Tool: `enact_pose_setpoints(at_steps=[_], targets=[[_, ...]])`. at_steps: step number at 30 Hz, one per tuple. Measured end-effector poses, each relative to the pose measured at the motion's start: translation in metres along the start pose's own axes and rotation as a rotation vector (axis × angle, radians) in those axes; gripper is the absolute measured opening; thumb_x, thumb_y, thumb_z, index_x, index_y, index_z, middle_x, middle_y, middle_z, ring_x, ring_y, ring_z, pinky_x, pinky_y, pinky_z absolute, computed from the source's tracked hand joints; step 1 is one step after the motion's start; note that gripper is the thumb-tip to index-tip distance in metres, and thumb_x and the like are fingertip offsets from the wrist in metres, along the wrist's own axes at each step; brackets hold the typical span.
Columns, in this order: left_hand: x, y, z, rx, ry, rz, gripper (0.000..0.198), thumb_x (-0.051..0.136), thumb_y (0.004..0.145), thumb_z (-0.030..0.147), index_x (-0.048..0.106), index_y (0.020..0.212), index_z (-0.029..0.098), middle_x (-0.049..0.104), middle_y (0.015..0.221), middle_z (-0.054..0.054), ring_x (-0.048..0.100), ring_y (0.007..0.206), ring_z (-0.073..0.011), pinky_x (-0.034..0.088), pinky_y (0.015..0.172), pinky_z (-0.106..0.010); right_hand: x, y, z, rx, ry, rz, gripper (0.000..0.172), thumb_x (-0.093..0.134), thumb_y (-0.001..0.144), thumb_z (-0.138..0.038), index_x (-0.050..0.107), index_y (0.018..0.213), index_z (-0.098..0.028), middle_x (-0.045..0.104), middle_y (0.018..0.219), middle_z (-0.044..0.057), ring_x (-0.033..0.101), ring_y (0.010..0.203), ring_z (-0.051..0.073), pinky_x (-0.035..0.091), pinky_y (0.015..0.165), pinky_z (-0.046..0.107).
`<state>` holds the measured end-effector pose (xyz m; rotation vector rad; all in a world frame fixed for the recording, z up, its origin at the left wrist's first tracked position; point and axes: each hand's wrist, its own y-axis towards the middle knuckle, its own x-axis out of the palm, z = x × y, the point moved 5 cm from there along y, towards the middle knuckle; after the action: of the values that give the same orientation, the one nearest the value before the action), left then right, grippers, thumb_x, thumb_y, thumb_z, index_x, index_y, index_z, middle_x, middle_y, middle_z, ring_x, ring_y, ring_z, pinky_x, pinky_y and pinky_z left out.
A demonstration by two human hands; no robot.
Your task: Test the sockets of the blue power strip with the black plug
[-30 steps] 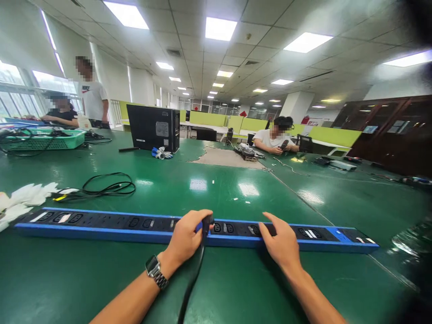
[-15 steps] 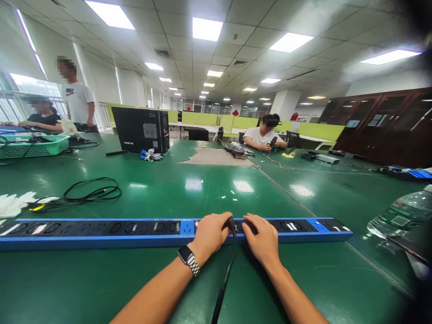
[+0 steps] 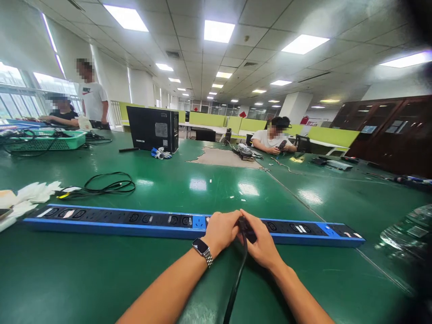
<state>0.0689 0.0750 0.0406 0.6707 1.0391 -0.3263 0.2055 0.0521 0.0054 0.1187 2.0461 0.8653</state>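
A long blue and black power strip (image 3: 114, 226) lies across the green table. Over its right half, my left hand (image 3: 222, 229), with a watch (image 3: 201, 249) on the wrist, has its fingers closed on the plug (image 3: 242, 223) of a black cable. My right hand (image 3: 262, 240) closes in from the other side, its fingertips against the same plug. From there the black cable (image 3: 236, 284) hangs down toward the near edge of the view. The plug's front end and the socket under it are hidden by my fingers.
Left on the table (image 3: 162, 279) are white gloves (image 3: 37, 193), a coiled cable (image 3: 111, 186) and a green basket (image 3: 67, 141). A computer case (image 3: 151, 128) stands farther back. Right is a plastic bottle (image 3: 410, 231). Three people are beyond: one standing, two seated.
My right hand has moved in to the plug and now touches it beside my left hand. The view has turned slightly left, and the strip lies more slanted in it.
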Motion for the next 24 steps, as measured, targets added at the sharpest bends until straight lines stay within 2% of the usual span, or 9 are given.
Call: enact_pose_setpoints(at_steps=[6, 9, 11, 13, 15, 16, 19, 21, 24], targets=[[0.005, 0.000, 0.005, 0.016, 0.001, -0.003, 0.023, 0.056, 0.090, 0.020, 0.054, 0.113, 0.023, 0.072, 0.105, -0.003, 0.067, 0.099, -0.0233, 0.047, 0.088, -0.037, 0.000, -0.003, -0.004, -0.055, -0.054, 0.062, 0.058, 0.054, 0.087, -0.036, 0.040, 0.142, -0.024, 0.060, 0.131, 0.011, 0.059, 0.117, 0.025, 0.049, 0.097, 0.045], [0.005, 0.000, 0.008, -0.002, 0.007, -0.006, 0.026, 0.059, 0.089, 0.021, 0.053, 0.115, 0.021, 0.072, 0.104, -0.006, 0.065, 0.103, -0.0249, 0.045, 0.093, -0.042, 0.005, -0.004, -0.001, -0.062, -0.092, 0.059, 0.058, 0.053, 0.088, -0.038, 0.040, 0.143, -0.024, 0.063, 0.128, 0.011, 0.062, 0.112, 0.025, 0.051, 0.093, 0.044], [-0.002, -0.004, 0.005, -0.001, 0.017, -0.005, 0.038, 0.065, 0.085, 0.022, 0.051, 0.121, 0.020, 0.068, 0.116, -0.010, 0.057, 0.118, -0.0286, 0.039, 0.102, -0.049, 0.006, -0.004, 0.003, -0.037, -0.110, 0.061, 0.051, 0.052, 0.089, -0.040, 0.046, 0.138, -0.024, 0.067, 0.121, 0.011, 0.065, 0.105, 0.025, 0.053, 0.089, 0.043], [-0.020, -0.016, -0.007, 0.031, 0.025, 0.023, 0.058, 0.072, 0.079, 0.027, 0.046, 0.131, 0.022, 0.059, 0.133, -0.011, 0.046, 0.131, -0.0311, 0.032, 0.107, -0.052, 0.004, -0.001, 0.005, -0.011, -0.109, 0.087, 0.041, 0.053, 0.090, -0.042, 0.056, 0.126, -0.024, 0.071, 0.110, 0.009, 0.067, 0.097, 0.024, 0.054, 0.085, 0.042], [-0.049, -0.039, -0.036, 0.029, 0.039, 0.124, 0.067, 0.074, 0.078, 0.033, 0.044, 0.136, 0.025, 0.055, 0.139, -0.008, 0.044, 0.132, -0.0306, 0.032, 0.107, -0.051, -0.004, 0.006, 0.000, 0.022, -0.101, 0.180, 0.035, 0.053, 0.090, -0.044, 0.061, 0.117, -0.023, 0.072, 0.102, 0.009, 0.067, 0.091, 0.024, 0.054, 0.082, 0.040], [-0.067, -0.054, -0.057, -0.011, 0.054, 0.205, 0.060, 0.070, 0.081, 0.034, 0.046, 0.136, 0.026, 0.058, 0.136, -0.007, 0.046, 0.129, -0.0293, 0.034, 0.106, -0.049, -0.008, 0.011, -0.007, 0.044, -0.096, 0.248, 0.035, 0.053, 0.090, -0.045, 0.062, 0.115, -0.022, 0.071, 0.101, 0.010, 0.067, 0.090, 0.024, 0.054, 0.081, 0.039], [-0.117, -0.109, -0.138, -0.345, 0.161, 0.428, 0.031, 0.057, 0.088, 0.030, 0.062, 0.117, 0.022, 0.071, 0.114, -0.008, 0.062, 0.107, -0.0274, 0.044, 0.095, -0.043, -0.003, 0.031, -0.049, 0.083, -0.027, 0.353, 0.035, 0.053, 0.090, -0.045, 0.062, 0.114, -0.021, 0.071, 0.102, 0.010, 0.067, 0.091, 0.023, 0.053, 0.081, 0.037], [-0.136, -0.142, -0.181, -0.542, 0.217, 0.468, 0.029, 0.049, 0.090, 0.029, 0.064, 0.113, 0.020, 0.074, 0.103, -0.008, 0.066, 0.097, -0.0273, 0.047, 0.089, -0.041, 0.024, 0.049, -0.093, 0.046, 0.071, 0.226, 0.031, 0.054, 0.089, -0.042, 0.063, 0.111, -0.022, 0.071, 0.101, 0.008, 0.066, 0.090, 0.022, 0.052, 0.080, 0.035], [-0.140, -0.166, -0.210, -0.637, 0.221, 0.447, 0.032, 0.044, 0.091, 0.029, 0.065, 0.112, 0.019, 0.075, 0.099, -0.007, 0.067, 0.093, -0.0266, 0.049, 0.085, -0.038, 0.079, 0.072, -0.153, 0.029, 0.136, -0.017, 0.026, 0.055, 0.089, -0.035, 0.064, 0.111, -0.023, 0.071, 0.098, 0.007, 0.064, 0.089, 0.022, 0.050, 0.078, 0.034]])
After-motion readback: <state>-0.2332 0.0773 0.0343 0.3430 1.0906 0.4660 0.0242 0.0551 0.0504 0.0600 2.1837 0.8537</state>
